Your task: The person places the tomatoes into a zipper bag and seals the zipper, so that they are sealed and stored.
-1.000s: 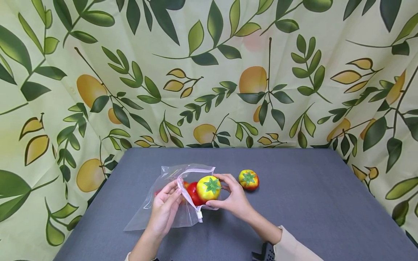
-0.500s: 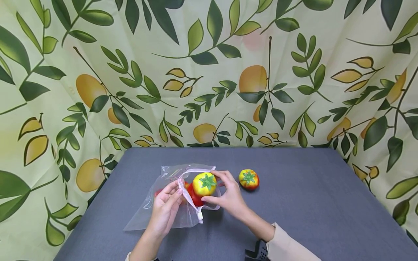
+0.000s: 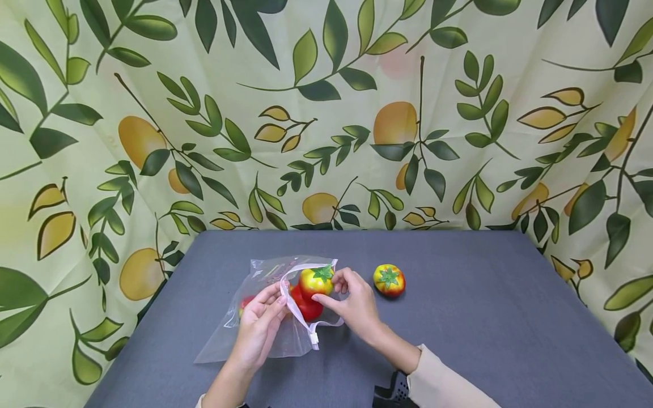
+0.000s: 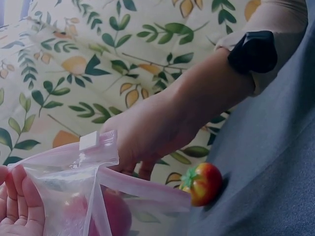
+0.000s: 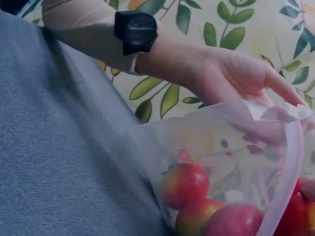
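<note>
My left hand [image 3: 261,328] pinches the pink-edged rim of a clear slider zip bag [image 3: 224,345], thumb in front, keeping its mouth open toward the right. Several red fruits show inside, among them a red one [image 3: 309,309] just within the opening and a red-yellow one [image 5: 186,186] deeper in. A yellow-red toy tomato [image 3: 313,283] with a green star-shaped calyx sits in the mouth, above the red fruit. My right hand [image 3: 359,303] is at the opening, its thumb on the tomato's lower side and its bent fingers at the right side. The white slider [image 4: 89,141] hangs at the rim's end.
A second yellow-red tomato [image 3: 389,280] lies on the grey-blue table [image 3: 484,317] right of the bag, just beyond my right hand. A leaf-and-fruit patterned cloth [image 3: 326,141] stands up behind the table and along its sides.
My right hand has moved left with the tomato, bringing it farther into the bag's mouth and tilting its calyx up and away. The left hand keeps its hold on the rim.
</note>
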Demonstrator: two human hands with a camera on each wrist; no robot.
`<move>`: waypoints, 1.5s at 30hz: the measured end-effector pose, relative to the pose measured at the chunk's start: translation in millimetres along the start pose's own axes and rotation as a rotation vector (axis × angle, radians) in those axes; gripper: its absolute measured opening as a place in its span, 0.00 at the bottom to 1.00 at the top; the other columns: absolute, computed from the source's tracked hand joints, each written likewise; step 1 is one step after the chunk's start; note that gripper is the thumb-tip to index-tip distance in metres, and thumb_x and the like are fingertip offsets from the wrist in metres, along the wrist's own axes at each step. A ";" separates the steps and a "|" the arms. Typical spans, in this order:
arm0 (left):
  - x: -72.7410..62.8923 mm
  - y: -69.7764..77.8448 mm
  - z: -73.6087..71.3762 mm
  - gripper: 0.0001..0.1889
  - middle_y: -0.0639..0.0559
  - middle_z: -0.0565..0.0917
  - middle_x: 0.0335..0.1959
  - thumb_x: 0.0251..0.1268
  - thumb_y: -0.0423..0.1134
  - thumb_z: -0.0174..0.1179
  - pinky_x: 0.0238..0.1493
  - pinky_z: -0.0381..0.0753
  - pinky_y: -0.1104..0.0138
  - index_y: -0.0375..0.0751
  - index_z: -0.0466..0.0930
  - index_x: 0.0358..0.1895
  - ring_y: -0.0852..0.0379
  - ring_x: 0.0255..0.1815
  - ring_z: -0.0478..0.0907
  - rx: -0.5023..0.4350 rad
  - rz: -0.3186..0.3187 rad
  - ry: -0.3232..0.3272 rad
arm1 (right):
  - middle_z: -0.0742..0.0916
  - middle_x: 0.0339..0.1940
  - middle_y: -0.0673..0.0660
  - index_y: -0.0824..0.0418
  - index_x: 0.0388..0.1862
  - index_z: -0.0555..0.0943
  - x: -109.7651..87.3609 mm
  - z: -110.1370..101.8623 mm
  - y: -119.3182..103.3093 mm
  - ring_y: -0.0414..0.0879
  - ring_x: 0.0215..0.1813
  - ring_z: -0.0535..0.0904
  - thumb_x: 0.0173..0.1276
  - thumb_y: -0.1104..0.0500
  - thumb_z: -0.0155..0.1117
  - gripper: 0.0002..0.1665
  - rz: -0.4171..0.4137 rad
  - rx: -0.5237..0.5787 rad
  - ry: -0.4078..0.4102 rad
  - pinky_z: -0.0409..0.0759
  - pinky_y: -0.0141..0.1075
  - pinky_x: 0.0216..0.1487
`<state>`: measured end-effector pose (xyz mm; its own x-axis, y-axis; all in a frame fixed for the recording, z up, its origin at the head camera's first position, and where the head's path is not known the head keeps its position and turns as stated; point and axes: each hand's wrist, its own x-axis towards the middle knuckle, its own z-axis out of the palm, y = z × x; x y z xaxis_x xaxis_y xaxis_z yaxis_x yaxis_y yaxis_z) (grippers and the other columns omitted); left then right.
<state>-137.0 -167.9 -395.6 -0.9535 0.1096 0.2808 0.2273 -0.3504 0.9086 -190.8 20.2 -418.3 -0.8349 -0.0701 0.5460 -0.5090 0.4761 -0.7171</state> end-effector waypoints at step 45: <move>-0.4 1.1 -0.2 0.15 0.60 0.81 0.48 0.71 0.28 0.46 0.55 0.80 0.75 0.47 0.73 0.54 0.62 0.51 0.80 0.037 -0.029 0.040 | 0.80 0.65 0.59 0.62 0.59 0.78 -11.0 1.0 -7.4 0.53 0.64 0.78 0.66 0.61 0.62 0.21 -0.089 0.150 -0.401 0.80 0.47 0.59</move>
<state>-136.5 -168.5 -394.8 -0.9669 0.0814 0.2418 0.2056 -0.3127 0.9273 -178.0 16.6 -419.4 -0.7864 -0.4543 0.4186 -0.5831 0.3225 -0.7456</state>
